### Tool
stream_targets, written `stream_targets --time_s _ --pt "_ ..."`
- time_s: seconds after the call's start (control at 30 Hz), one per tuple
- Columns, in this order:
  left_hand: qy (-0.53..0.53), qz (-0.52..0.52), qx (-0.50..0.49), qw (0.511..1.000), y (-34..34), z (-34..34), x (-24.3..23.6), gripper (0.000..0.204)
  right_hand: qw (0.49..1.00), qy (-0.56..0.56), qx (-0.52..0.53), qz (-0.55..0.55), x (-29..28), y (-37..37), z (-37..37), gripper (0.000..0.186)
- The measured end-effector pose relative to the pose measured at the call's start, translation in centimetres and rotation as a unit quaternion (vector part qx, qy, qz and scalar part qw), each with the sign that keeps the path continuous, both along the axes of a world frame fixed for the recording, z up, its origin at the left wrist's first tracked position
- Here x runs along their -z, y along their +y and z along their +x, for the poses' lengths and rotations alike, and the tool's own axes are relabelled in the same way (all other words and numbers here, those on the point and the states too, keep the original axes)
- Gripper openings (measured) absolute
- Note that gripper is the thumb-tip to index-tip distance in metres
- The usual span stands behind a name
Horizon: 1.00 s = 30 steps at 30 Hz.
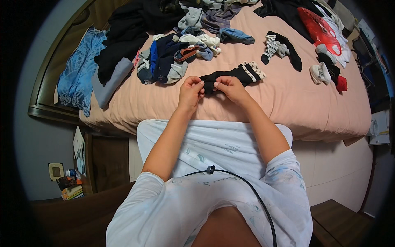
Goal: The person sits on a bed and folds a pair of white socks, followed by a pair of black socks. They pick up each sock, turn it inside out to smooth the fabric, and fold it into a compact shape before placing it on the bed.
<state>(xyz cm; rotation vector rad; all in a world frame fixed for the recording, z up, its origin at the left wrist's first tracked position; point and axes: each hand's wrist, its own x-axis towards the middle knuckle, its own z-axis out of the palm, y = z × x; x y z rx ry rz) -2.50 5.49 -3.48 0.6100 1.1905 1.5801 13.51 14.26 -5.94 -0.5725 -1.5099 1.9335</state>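
Note:
A black sock [238, 74] with a cream, dark-spotted cuff lies across the pink bedspread [234, 110] in front of me. My left hand [191, 94] pinches its left end between thumb and fingers. Close beside it, my right hand [231, 88] grips the same sock with thumb and forefinger. From there the cuff end stretches right and away, flat on the bed. Just beyond my left hand is a heap of mixed socks [166, 57] in navy, grey, white and brown. A blue-grey sock [236, 36] lies beyond the held one.
Farther right are a striped sock [269, 49], a long black sock [293, 57] and a small cluster with a white sock [320, 73]. A red plastic bag [317, 26] lies behind them. At left are a blue lacy garment [78, 66], black clothing [127, 31] and a grey folded cloth [112, 84].

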Motion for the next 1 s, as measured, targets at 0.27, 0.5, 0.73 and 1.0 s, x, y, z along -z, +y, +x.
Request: stream_targets --time_s 0.27,0.5,0.73,1.0 --pt "0.347 0.036 -0.042 0.936 -0.4 1.6 1.7 0.017 1.0 0.002 -0.023 -0.001 -0.4 0.1 0.1 0.01" --pt "0.116 -0.075 0.053 0.989 -0.1 0.7 -1.0 0.01 0.999 0.007 -0.016 0.029 -0.3 0.1 0.1 0.013" --pt "0.028 -0.068 -0.022 0.997 -0.2 -1.9 -2.5 0.008 0.758 -0.43 0.364 0.329 -5.2 4.3 7.6 0.034" --pt "0.037 -0.045 -0.065 0.996 -0.1 -1.8 -2.4 0.006 0.762 -0.513 0.303 0.253 -4.0 6.2 10.6 0.039"
